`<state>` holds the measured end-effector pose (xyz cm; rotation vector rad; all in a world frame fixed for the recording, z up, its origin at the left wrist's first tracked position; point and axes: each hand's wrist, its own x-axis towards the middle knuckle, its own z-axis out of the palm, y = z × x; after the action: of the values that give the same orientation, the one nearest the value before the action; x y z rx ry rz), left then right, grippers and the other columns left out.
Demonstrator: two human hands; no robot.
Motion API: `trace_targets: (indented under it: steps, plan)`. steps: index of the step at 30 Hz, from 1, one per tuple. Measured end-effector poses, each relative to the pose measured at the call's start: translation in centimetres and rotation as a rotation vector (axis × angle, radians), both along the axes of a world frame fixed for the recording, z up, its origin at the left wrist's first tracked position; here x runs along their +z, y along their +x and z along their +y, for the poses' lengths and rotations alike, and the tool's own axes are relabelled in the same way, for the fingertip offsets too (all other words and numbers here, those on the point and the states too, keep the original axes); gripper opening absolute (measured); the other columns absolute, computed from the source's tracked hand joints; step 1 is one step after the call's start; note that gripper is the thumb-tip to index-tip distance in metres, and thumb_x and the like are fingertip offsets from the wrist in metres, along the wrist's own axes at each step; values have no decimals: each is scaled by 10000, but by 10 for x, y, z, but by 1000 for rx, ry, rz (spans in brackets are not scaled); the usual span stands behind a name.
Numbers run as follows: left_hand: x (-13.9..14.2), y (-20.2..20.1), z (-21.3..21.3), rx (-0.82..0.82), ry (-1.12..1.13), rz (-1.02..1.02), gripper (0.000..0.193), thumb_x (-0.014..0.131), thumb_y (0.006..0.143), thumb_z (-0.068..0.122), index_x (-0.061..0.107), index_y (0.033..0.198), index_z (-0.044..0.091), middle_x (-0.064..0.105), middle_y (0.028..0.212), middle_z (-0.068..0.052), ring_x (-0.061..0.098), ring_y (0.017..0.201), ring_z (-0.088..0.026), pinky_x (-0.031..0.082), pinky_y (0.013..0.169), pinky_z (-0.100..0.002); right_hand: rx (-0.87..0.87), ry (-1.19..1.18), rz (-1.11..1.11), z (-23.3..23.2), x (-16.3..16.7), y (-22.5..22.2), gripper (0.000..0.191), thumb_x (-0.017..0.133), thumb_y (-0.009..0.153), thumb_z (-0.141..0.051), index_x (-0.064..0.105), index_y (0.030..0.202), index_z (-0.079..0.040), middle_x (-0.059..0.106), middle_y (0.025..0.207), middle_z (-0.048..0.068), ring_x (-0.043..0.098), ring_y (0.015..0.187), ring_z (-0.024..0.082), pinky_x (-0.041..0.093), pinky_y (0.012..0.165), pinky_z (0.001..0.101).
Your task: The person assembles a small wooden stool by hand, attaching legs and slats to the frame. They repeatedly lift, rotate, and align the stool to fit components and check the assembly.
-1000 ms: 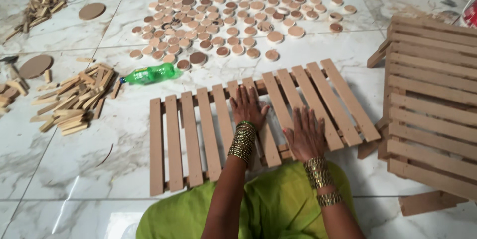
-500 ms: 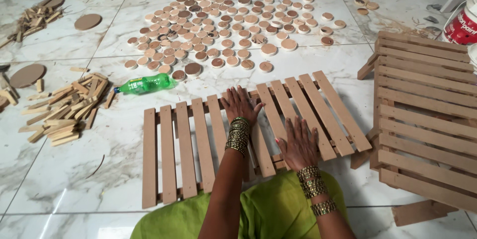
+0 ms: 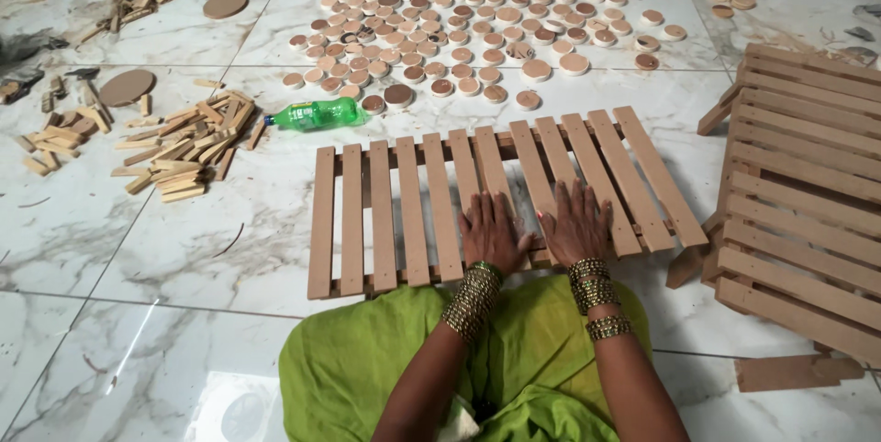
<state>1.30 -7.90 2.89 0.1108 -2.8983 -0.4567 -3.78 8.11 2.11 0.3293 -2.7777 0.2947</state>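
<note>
Pressing flat on the slatted wooden panel point(image 3: 496, 199), the left hand point(image 3: 491, 233) and right hand point(image 3: 574, 222) lie side by side at its near edge, fingers spread open and gripping nothing; palms down like this, they seem to hold the slats level against the marble floor point(image 3: 184, 249). The panel lies just ahead of the person's green-clad lap point(image 3: 514, 350). A second slatted panel point(image 3: 808, 194) rests to the right, close by. Beyond, small wooden discs point(image 3: 477, 24) are laid out in rows (probably to keep them apart), a green plastic bottle point(image 3: 317, 114) lies on its side, and short wooden offcuts point(image 3: 188, 144) are heaped to the left.
</note>
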Motion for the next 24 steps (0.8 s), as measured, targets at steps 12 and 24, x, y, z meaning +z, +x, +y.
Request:
trace_targets:
  steps: [12,24]
  plan:
    - [-6,41,-24,2,-18,204,656,660,787,375,520,1371,109,489,1463,-158,479,1244,-353,341,973,-586,-4,14,12,0,-2,-1,737,442,987,-565,352,1595,-158,284,1662,184,256,1522,381,118,1211,633]
    - [-21,19,-77,-84,-57,-107,953,418,899,755,166,1637,207,73,1704,-193,14,1565,-400,-72,1180,-707,4,55,23,7,-27,-10,729,421,989,-572,354,1589,-163,277,1670,169,264,1519,387,141,1211,634]
